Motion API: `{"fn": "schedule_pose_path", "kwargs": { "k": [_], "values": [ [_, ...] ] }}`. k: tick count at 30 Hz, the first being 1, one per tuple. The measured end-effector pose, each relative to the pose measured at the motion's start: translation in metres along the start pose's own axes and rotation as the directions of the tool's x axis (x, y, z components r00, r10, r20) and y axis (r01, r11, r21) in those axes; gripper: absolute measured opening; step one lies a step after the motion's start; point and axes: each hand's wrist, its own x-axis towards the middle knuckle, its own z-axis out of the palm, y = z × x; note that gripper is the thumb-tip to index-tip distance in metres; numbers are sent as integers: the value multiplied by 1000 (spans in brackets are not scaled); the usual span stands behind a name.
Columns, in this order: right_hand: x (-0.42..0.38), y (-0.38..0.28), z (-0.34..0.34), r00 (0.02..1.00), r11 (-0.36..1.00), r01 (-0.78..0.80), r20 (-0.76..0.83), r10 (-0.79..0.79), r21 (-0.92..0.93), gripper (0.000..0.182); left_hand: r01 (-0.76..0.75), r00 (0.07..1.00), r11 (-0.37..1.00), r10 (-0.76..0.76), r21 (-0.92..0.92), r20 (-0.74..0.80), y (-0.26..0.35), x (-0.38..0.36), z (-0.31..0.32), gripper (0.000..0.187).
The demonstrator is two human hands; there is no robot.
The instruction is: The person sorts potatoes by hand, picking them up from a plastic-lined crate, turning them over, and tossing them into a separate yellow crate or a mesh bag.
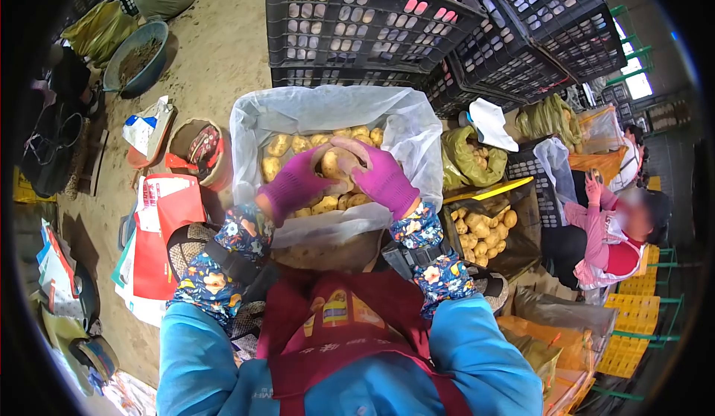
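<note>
My left hand [296, 182], in a purple glove with bare fingertips, curls around one side of a potato [335, 164]. On the other side my right hand [383, 179], gloved alike, closes on the same potato. Both hands are over a container lined with translucent white plastic [413, 122]. Inside it lie several more potatoes [280, 145], spread along the far side and under my hands. My fingers cover part of the held potato, and my hands hide some of those beneath.
Black plastic crates [357, 25] stand stacked behind the container. To the right, a dark-lined container of potatoes [484, 231] and a green bag [473, 155] sit close by. A bucket [195, 144] and red-and-white sacks [167, 226] are at left. A co-worker [614, 226] sits at right.
</note>
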Motion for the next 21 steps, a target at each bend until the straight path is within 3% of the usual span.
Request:
{"fn": "schedule_pose_path", "kwargs": {
  "k": [4, 7, 8, 10, 13, 16, 19, 21],
  "values": [
    [5, 5, 3, 990, 992, -115, -78, 118, 41, 29, -120, 992, 993, 120, 1, -47, -8, 5, 9, 76],
    [13, 11, 4, 945, 941, -324, -73, 317, -98, 29, -10, 998, 972, 25, 234, -64, -7, -1, 12, 77],
    [13, 10, 4, 935, 930, -353, -1, 355, 102, 30, -14, 996, 974, 32, 227, -77, -10, -1, 11, 76],
    [6, 6, 4, 911, 779, -408, 157, 381, 476, 33, -23, 994, 976, 45, 217, -101, -14, -2, 7, 74],
    [-1, 4, 12, 993, 918, -115, 16, 118, 380, 35, 89, 996, 971, -89, 222, -8, 5, 0, 2, 81],
    [-2, -8, 17, 976, 873, -185, -24, 219, 451, 35, 32, 995, 971, -8, 237, -99, 4, -1, 6, 66],
    [-1, -8, 30, 952, 826, -182, -113, 283, 533, 33, -23, 988, 963, 62, 268, -138, 6, -2, 10, 66],
    [1, -2, 37, 952, 862, -106, -199, 231, 496, 31, -31, 990, 974, 62, 225, -129, 9, -1, 13, 67]
  ]
}}
